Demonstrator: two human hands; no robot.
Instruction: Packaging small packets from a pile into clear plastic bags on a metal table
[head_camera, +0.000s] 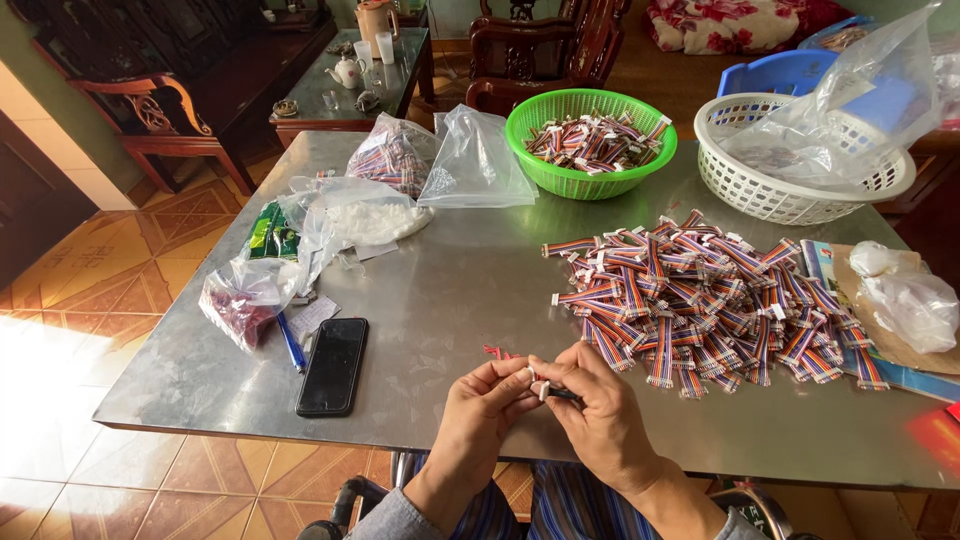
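Over a metal surface (450, 290), the left hand (485, 410) and right hand (600, 415) pinch a small white connector (540, 385) between them. A heap of multicoloured ribbon cables (700, 300) lies just beyond; a black phone (333, 366) rests to the left.

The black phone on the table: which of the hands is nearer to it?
Left. The left hand is just right of the black phone; the right hand lies beyond it, farther right.

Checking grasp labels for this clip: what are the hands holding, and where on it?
Both hands pinch one small multicoloured ribbon cable. The left hand holds its white connector end and the right hand the dark part beside it. The exact finger placement is too small to tell.
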